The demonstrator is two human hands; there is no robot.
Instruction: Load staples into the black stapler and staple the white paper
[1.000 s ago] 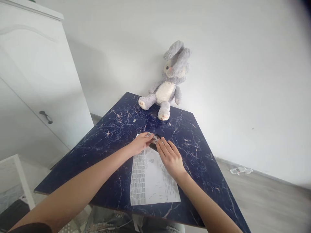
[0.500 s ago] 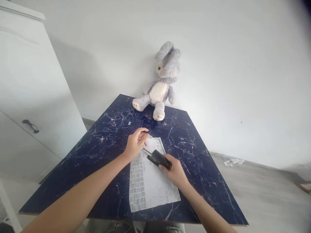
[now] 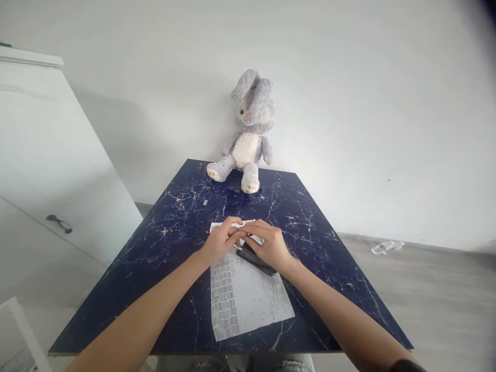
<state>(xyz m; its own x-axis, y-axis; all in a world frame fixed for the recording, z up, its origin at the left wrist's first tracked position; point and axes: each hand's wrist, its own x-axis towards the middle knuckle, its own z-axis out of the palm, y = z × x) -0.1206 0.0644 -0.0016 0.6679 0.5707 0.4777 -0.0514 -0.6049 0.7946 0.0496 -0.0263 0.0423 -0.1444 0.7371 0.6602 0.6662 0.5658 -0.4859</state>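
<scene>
A sheet of paper (image 3: 251, 305) with grey drawn or printed blocks down its left side lies on the dark blue marbled table. On the sheet rests a black stapler (image 3: 259, 262), slanted, its far part covered by my right hand. My left hand (image 3: 221, 242) and my right hand (image 3: 268, 242) meet over the paper's far edge, fingertips bent together. Whatever is between those fingertips is too small or hidden to make out. The heel of my right hand is just above the stapler.
A grey plush rabbit (image 3: 248, 139) sits at the table's (image 3: 186, 305) back edge against the white wall. To the left stands a white cabinet (image 3: 46, 155) with a dark handle. Clear plastic packaging (image 3: 387, 247) lies on the floor at right. A small pale scrap (image 3: 205, 203) is on the table.
My right hand has let go of the stapler, which now lies on the paper, and has moved up to join my left hand. The view has shifted slightly.
</scene>
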